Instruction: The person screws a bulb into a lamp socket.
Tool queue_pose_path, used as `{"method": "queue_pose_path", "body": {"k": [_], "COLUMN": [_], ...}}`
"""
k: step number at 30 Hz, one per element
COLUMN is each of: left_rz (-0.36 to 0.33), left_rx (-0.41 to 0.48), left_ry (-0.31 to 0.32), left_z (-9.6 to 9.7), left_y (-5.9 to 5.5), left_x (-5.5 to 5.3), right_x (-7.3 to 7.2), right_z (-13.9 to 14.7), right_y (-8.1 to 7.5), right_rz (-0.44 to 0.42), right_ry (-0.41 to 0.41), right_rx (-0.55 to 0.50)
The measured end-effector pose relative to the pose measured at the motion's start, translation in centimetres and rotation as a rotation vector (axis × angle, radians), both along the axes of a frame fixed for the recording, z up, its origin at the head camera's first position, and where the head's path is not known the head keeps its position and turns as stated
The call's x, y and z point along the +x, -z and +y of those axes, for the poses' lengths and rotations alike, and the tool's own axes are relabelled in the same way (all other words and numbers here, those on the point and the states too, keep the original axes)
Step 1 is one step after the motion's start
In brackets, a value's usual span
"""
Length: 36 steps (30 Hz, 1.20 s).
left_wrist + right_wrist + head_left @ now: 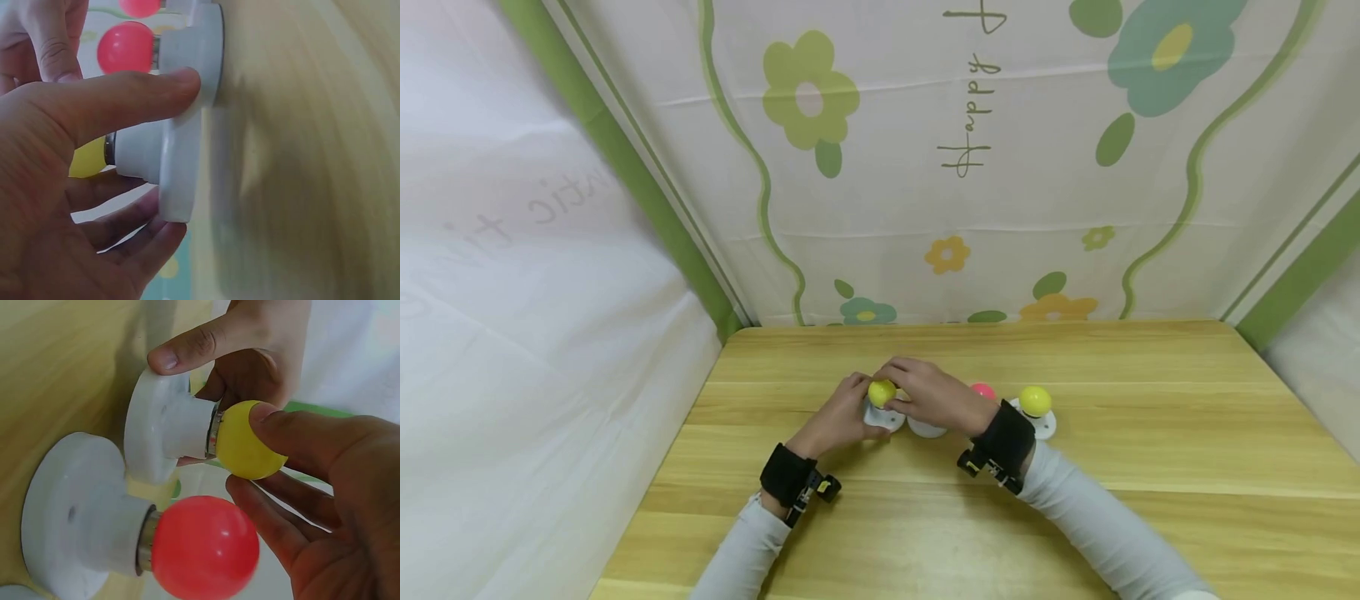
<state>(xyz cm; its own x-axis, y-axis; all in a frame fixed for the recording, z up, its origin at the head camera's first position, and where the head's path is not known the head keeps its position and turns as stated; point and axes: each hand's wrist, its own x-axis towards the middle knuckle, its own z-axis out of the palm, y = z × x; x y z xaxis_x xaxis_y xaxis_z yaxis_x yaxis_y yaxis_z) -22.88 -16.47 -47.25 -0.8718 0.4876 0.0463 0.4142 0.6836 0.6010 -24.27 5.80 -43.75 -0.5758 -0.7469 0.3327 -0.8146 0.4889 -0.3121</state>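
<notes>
My left hand grips the rim of a white round lamp holder, thumb on one side and fingers on the other. A yellow light bulb sits in that holder, a strip of its metal cap showing at the socket mouth. My right hand pinches the yellow bulb between thumb and fingers. Right beside it stands a second white lamp holder with a red bulb in its socket. In the head view my right hand hides that red bulb.
Farther right on the wooden table a pink-red bulb shows past my right wrist. Near it, another yellow bulb stands in a white holder. A flower-printed cloth hangs along the table's back edge.
</notes>
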Motion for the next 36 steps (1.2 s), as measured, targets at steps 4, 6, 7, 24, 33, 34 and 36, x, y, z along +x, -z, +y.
{"method": "queue_pose_path", "body": {"k": [4,6,7,24,33,34,36], "left_rz": [-0.040,-0.064,-0.074,-0.075,-0.115,-0.095,-0.043], "left_rx": [0.006,0.011,0.015,0.030,0.049,0.056,0.060], "left_ry": [0.009,0.006,0.005,0.013,0.002,-0.007,-0.019], "left_z": [-0.1,-0.1,-0.2,-0.8,-1.9,-1.9,-2.0], "left_y": [0.4,0.5,0.6,1.2,-3.6,-4.4,-5.9], "left_x": [-0.1,-0.2,-0.2,-0.9,0.3,0.3,0.2], "right_x": [-0.1,-0.1,-0.1,0.2,2.2,2.5,2.9], "right_z": [-0.3,-0.5,-0.6,-0.4,4.4,5.3,7.3], "right_y": [0.5,0.7,0.7,0.4,-3.8,-4.5,-5.8], "right_rz": [0.034,0.045,0.043,0.118,0.172,0.170,0.180], "right_ry": [0.017,0.025,0.031,0.069,0.042,0.045,0.053], "right_rx": [0.067,0.096,0.106,0.120,0.007,-0.014,-0.044]}}
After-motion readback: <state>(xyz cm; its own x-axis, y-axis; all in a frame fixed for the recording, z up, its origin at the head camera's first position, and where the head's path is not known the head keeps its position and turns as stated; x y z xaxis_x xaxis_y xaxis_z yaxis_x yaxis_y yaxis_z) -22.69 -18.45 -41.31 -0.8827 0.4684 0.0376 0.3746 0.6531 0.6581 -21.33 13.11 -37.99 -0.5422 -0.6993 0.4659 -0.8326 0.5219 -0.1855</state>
